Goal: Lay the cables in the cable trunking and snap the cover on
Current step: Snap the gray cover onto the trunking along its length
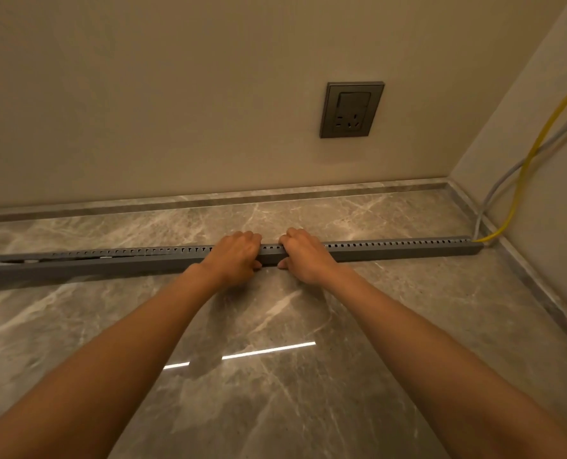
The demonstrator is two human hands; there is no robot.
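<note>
A long grey slotted cable trunking [391,249] lies on the marble floor, running left to right in front of the wall. My left hand [234,256] and my right hand [303,255] grip it side by side near its middle, fingers curled over the top and thumbs on the front face. The cover sits flush on the right stretch. At the far left the cover [76,258] stands slightly raised, with a dark gap under it. A yellow cable [520,183] and a grey cable [494,190] come down the right wall and enter the trunking's right end.
A grey wall socket [351,110] sits on the back wall above the trunking. A marble skirting [308,193] runs along both walls. The room corner is at the right, close to the trunking's end. Glossy floor [275,376] stretches toward me.
</note>
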